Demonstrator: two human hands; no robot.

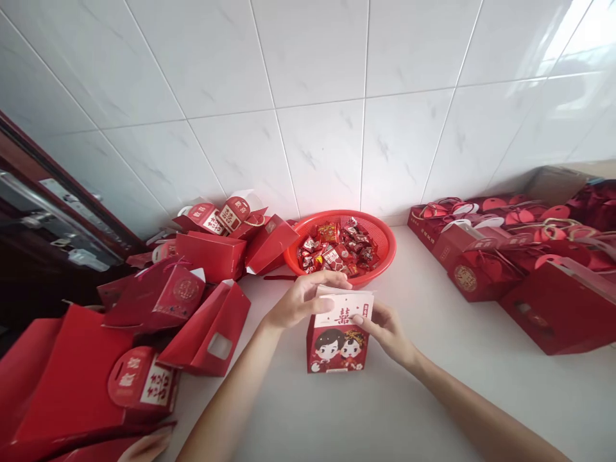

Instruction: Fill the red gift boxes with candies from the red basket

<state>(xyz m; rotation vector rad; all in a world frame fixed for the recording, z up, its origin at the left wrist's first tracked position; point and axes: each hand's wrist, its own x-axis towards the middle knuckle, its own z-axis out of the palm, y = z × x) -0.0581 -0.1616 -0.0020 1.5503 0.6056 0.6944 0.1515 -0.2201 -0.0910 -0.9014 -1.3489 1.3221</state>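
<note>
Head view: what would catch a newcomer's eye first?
The cartoon-couple gift box stands near center, between the left hand and right hand. Behind it, a red perforated basket holds wrapped candies. Red gift boxes crowd both sides of the white surface.

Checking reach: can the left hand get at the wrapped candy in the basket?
Probably yes: the candy lies uncovered in the basket just beyond the left hand, though that hand must first leave the box.

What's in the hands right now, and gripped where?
A printed box, held by its white upper part: left fingers at one side, right fingers at the other.
</note>
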